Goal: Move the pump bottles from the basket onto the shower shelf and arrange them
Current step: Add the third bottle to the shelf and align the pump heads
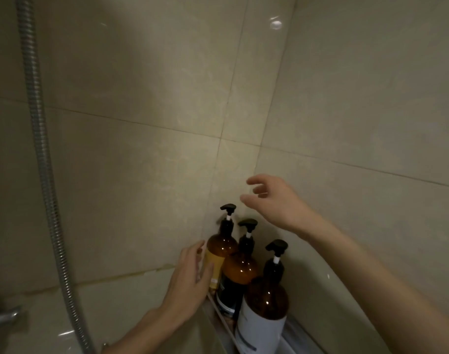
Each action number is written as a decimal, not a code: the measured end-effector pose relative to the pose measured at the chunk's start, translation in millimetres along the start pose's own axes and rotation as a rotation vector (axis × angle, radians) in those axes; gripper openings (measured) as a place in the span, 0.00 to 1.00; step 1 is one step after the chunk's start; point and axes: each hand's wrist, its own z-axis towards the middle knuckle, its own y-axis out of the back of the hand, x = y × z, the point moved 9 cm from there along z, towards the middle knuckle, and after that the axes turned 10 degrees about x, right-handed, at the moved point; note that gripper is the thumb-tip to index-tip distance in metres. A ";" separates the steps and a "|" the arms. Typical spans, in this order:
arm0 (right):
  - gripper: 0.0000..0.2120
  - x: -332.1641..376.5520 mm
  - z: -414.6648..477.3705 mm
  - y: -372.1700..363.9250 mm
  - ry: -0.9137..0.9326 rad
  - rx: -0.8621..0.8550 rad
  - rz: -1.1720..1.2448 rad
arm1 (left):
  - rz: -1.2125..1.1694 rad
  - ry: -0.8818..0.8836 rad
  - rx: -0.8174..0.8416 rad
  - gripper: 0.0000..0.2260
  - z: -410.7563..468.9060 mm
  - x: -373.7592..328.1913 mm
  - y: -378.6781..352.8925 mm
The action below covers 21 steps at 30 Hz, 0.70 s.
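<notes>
Three amber pump bottles with black pumps stand in a row on the shower shelf (224, 325) in the tiled corner. The yellow-labelled bottle (219, 251) is farthest back, the dark-labelled bottle (237, 274) is in the middle, and the white-labelled bottle (265, 310) is nearest. My left hand (190, 279) rests against the left side of the yellow-labelled bottle, fingers spread, thumb on its label. My right hand (274, 203) hovers open above and to the right of the pump heads, touching nothing. The basket is out of view.
A ribbed metal shower hose (43, 159) hangs down the left wall. A chrome tap fitting (4, 316) shows at the lower left. Beige wall tiles meet in a corner (218, 159) behind the bottles.
</notes>
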 end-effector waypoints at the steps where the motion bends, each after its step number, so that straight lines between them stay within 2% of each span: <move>1: 0.21 1.4 -22.6 9.3 0.047 -0.121 0.075 | -0.028 -0.010 -0.021 0.17 -6.7 -1.0 1.0; 4: 0.18 -17.5 -102.6 8.7 0.127 -0.427 0.377 | -0.063 -0.023 0.009 0.18 -18.4 -5.5 -10.3; 6: 0.21 -48.2 -147.1 -15.8 0.045 -0.548 0.501 | -0.068 0.001 0.038 0.22 -22.4 -7.2 -20.1; 8: 0.29 -79.7 -169.4 -50.9 -0.107 -0.509 0.588 | -0.089 0.014 0.064 0.25 -25.6 -10.6 -28.7; 10: 0.35 -103.5 -170.6 -85.4 -0.259 -0.348 0.655 | -0.114 0.021 0.086 0.28 -28.6 -14.6 -34.9; 13: 0.44 -122.4 -162.0 -119.6 -0.395 -0.143 0.547 | -0.145 0.056 0.077 0.31 -29.9 -13.5 -40.0; 15: 0.42 -124.5 -157.8 -127.5 -0.365 -0.120 0.462 | -0.155 0.093 0.071 0.33 -29.8 -10.9 -42.9; 17: 0.39 -127.2 -156.4 -131.8 -0.319 -0.154 0.480 | -0.176 0.129 0.078 0.34 -29.4 -8.2 -45.7; 21: 0.41 -141.9 -154.9 -139.9 -0.319 -0.216 0.530 | -0.231 0.142 0.095 0.34 -28.4 -6.5 -46.7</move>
